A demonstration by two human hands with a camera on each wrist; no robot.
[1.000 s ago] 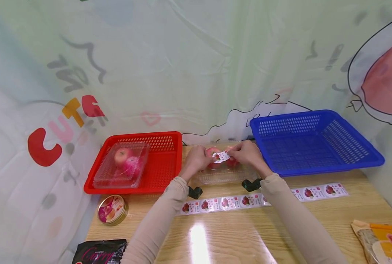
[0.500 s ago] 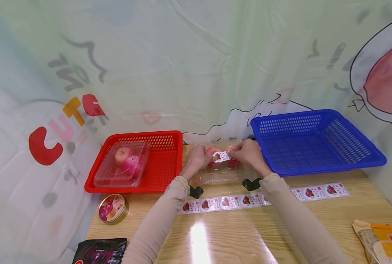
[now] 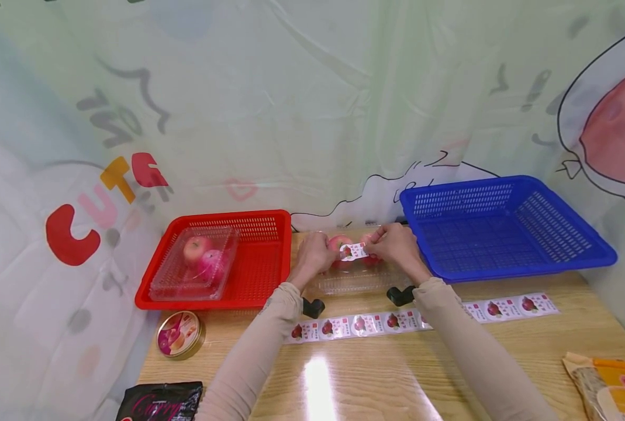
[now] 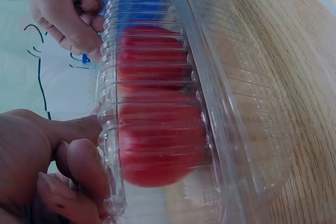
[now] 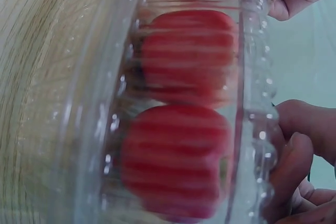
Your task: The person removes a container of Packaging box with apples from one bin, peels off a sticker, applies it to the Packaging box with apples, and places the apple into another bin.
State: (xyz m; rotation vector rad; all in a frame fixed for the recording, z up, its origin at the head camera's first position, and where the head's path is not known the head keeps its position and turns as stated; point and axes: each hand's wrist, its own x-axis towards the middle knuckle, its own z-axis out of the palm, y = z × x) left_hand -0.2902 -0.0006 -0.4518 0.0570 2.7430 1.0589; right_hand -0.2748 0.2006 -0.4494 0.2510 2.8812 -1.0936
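Observation:
In the head view a white sticker (image 3: 353, 251) with a red fruit print stretches between my two hands, over the lid of a clear plastic box (image 3: 354, 285). My left hand (image 3: 312, 252) pinches its left end, and my right hand (image 3: 393, 242) pinches the right end. Two red apples (image 4: 160, 137) lie side by side inside the box. From the left wrist, curled fingers of the left hand (image 4: 65, 166) appear close against the ridged lid. The right hand (image 5: 304, 161) sits likewise by the lid in the right wrist view; the sticker is hidden in both wrist views.
A red basket (image 3: 262, 280) at left holds another clear box (image 3: 186, 286) of fruit. A blue basket (image 3: 480, 234) stands right. A sticker strip (image 3: 362, 324) runs across the wooden table (image 3: 375, 374). Nearby lie a round tin (image 3: 178, 333), black packet (image 3: 159, 400) and orange bag (image 3: 614, 383).
The sticker, tilted and slightly curled a second ago, now lies straighter and flatter between the hands. Both hands have barely moved; the box and baskets stay in place.

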